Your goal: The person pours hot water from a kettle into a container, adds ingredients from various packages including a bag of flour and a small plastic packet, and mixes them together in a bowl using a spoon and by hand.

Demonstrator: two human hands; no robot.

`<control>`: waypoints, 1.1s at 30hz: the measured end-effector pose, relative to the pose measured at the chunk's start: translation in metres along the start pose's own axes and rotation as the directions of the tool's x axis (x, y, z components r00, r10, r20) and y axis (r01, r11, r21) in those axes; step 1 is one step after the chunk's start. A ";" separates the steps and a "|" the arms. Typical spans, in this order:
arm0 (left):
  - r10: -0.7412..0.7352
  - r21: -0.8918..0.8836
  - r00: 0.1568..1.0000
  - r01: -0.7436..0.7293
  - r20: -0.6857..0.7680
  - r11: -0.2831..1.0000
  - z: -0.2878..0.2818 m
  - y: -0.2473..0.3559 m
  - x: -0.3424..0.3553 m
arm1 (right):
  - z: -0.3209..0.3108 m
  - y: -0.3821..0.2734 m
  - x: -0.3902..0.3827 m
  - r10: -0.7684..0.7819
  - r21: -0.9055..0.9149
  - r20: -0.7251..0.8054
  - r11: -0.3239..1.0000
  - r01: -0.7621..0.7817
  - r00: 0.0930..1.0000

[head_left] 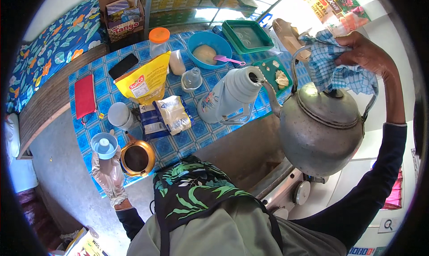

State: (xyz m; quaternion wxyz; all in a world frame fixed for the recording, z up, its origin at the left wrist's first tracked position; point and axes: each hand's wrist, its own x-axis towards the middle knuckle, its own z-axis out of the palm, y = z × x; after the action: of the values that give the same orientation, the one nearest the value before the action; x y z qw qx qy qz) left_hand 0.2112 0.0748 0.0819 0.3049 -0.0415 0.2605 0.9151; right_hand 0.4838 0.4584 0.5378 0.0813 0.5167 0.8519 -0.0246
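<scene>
My right hand grips the kettle's top handle through a blue checked cloth. The big, dented metal kettle is held up with its lid on, and its spout meets the open mouth of a pale blue vacuum flask. The flask leans on the table; whether liquid is flowing cannot be seen. On the left, my left hand, in a clear plastic glove, holds a light blue flask lid. Beside that hand stands a small golden pot with a dark inside.
The blue tiled-pattern tablecloth bears a yellow pouch, packets, white cups and a blue bowl of dough. Green trays stand farther back. A stove is below the kettle.
</scene>
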 end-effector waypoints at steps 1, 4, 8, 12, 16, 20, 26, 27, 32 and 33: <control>-0.007 -0.011 1.000 0.007 -0.004 1.000 -0.004 -0.004 0.003 | -0.002 0.000 -0.005 0.014 -0.009 -0.003 1.000 -0.014 1.000; 0.013 0.000 1.000 -0.013 -0.015 1.000 -0.002 0.000 0.001 | -0.002 0.010 0.004 -0.003 0.073 0.015 0.997 0.002 1.000; 0.010 0.010 1.000 -0.010 0.007 1.000 0.004 0.002 -0.001 | -0.004 0.005 0.006 -0.052 0.125 -0.002 0.991 0.052 0.999; 0.000 0.001 0.999 0.000 -0.036 1.000 0.004 0.003 0.000 | -0.005 -0.002 0.004 -0.018 0.102 -0.007 0.995 0.019 1.000; -0.006 -0.002 1.000 0.006 -0.008 1.000 0.000 0.001 0.004 | -0.007 0.005 0.003 -0.051 0.012 -0.042 0.999 0.051 0.998; -0.016 -0.026 1.000 0.017 0.006 1.000 -0.002 0.003 0.003 | -0.012 -0.011 0.004 -0.016 -0.028 0.073 0.999 0.018 0.997; -0.037 0.006 0.999 0.037 0.030 0.999 0.002 0.000 0.006 | -0.012 0.000 0.002 -0.041 -0.100 -0.051 0.994 0.036 0.998; -0.040 0.022 0.999 0.040 0.026 0.999 0.003 0.000 0.006 | -0.011 0.000 0.002 -0.038 -0.092 -0.063 0.995 0.032 0.997; -0.022 0.054 0.999 0.020 0.047 0.998 -0.004 0.002 0.008 | -0.013 -0.003 0.001 -0.046 -0.134 -0.040 0.990 0.041 0.998; -0.022 0.047 0.999 0.020 0.027 0.999 -0.003 0.002 0.008 | -0.014 -0.003 0.002 -0.047 -0.134 -0.040 0.990 0.042 0.998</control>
State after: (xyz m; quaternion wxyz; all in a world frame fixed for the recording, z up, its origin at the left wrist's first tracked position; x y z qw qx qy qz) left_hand 0.2033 0.0762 0.0781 0.3189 -0.0243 0.2772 0.9060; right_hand 0.4789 0.4602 0.5510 0.0967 0.4914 0.8645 0.0418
